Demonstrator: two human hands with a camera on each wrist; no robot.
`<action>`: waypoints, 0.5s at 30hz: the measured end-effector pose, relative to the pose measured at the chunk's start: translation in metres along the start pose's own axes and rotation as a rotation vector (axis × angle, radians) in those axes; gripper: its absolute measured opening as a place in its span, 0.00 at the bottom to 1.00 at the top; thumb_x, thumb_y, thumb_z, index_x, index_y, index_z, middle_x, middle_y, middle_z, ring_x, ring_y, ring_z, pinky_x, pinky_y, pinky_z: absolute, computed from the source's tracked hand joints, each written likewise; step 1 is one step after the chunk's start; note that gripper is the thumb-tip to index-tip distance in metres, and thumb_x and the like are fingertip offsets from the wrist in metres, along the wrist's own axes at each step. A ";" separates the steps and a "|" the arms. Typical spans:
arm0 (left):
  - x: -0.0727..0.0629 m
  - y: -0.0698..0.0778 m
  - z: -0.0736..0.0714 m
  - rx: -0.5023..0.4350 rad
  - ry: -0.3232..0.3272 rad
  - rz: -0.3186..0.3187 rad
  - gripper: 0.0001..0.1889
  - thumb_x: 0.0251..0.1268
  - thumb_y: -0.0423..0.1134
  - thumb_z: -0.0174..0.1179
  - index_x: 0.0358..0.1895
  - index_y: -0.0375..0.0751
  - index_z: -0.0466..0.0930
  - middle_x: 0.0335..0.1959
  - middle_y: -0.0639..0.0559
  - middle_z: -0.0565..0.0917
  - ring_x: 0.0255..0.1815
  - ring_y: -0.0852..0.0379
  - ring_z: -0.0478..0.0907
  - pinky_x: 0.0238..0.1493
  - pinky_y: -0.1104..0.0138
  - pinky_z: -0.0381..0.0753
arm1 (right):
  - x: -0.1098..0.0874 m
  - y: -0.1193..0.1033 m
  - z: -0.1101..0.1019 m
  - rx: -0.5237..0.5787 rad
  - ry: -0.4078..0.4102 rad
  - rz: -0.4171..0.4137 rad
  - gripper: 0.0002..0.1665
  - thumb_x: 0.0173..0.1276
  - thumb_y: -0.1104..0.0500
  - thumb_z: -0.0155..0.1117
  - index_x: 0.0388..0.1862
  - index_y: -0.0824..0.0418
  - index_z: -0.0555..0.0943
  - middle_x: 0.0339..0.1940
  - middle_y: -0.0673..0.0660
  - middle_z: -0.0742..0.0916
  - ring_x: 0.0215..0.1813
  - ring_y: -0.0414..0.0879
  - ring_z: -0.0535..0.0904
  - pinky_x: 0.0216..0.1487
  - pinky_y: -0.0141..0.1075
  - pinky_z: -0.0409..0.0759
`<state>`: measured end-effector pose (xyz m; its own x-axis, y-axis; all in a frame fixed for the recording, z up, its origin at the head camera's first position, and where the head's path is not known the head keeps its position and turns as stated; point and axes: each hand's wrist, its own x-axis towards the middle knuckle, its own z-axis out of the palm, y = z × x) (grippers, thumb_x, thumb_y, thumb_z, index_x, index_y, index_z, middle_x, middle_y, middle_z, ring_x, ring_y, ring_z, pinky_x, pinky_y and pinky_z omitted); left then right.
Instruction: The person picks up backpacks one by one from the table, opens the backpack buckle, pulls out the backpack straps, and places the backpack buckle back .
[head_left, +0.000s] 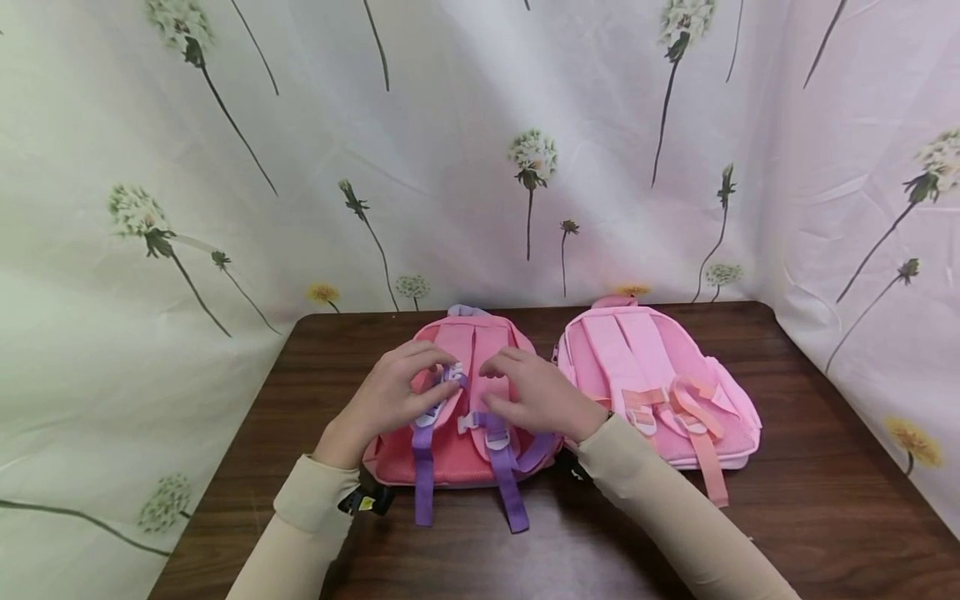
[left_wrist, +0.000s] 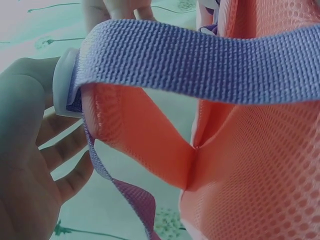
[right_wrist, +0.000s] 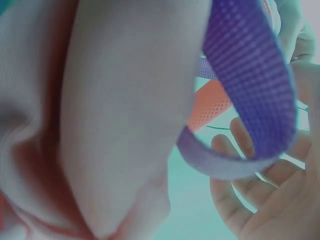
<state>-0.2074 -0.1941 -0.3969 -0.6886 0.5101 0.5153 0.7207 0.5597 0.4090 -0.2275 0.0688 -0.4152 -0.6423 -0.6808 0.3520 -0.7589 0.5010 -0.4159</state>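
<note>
A coral-pink backpack (head_left: 472,471) lies back side up on the table, its purple webbing straps (head_left: 510,492) hanging toward the near edge. My left hand (head_left: 390,396) is over its left shoulder strap, fingers loosely bent and parted beside a white buckle (head_left: 453,372). In the left wrist view, a white strap adjuster (left_wrist: 65,82) sits close to that hand, whose fingers are spread behind the strap. My right hand (head_left: 540,392) hovers by the other shoulder strap, thumb and fingers apart. Another white buckle (head_left: 467,422) is below its thumb. A purple webbing loop (right_wrist: 270,115) passes before its fingers.
A light pink backpack (head_left: 682,358) with peach straps (head_left: 708,467) lies just to the right. Both rest on a dark wood-grain table (head_left: 300,400). A pale curtain (head_left: 450,192) printed with dandelions surrounds the back and sides.
</note>
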 end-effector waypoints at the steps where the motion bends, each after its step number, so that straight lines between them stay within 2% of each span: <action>1: 0.000 0.000 0.000 -0.006 0.006 0.005 0.15 0.61 0.38 0.78 0.50 0.46 0.88 0.44 0.56 0.87 0.42 0.56 0.81 0.45 0.53 0.87 | 0.001 0.000 0.001 0.010 0.006 0.000 0.21 0.73 0.49 0.69 0.58 0.60 0.83 0.53 0.54 0.87 0.56 0.47 0.84 0.58 0.45 0.84; 7: 0.002 -0.002 0.004 -0.035 0.035 0.046 0.15 0.61 0.36 0.78 0.50 0.46 0.88 0.43 0.57 0.87 0.41 0.57 0.81 0.44 0.57 0.86 | 0.008 -0.002 0.010 -0.014 0.029 -0.029 0.23 0.72 0.47 0.72 0.58 0.58 0.83 0.52 0.54 0.88 0.56 0.46 0.84 0.59 0.42 0.83; 12: 0.001 -0.002 0.006 -0.038 0.040 0.049 0.16 0.60 0.36 0.78 0.51 0.45 0.88 0.44 0.56 0.88 0.41 0.57 0.81 0.44 0.60 0.85 | 0.012 -0.005 0.015 -0.059 0.075 -0.025 0.22 0.70 0.44 0.74 0.55 0.55 0.83 0.48 0.52 0.88 0.51 0.45 0.86 0.52 0.41 0.85; 15: 0.001 -0.002 0.006 -0.043 0.041 0.048 0.16 0.60 0.36 0.78 0.51 0.45 0.88 0.45 0.56 0.88 0.42 0.57 0.81 0.44 0.60 0.85 | 0.014 -0.007 0.016 -0.076 0.099 -0.042 0.22 0.70 0.46 0.75 0.56 0.54 0.83 0.48 0.52 0.87 0.48 0.46 0.86 0.49 0.41 0.86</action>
<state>-0.2101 -0.1908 -0.4016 -0.6502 0.5081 0.5649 0.7560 0.5063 0.4148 -0.2290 0.0473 -0.4210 -0.6143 -0.6478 0.4506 -0.7890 0.5146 -0.3357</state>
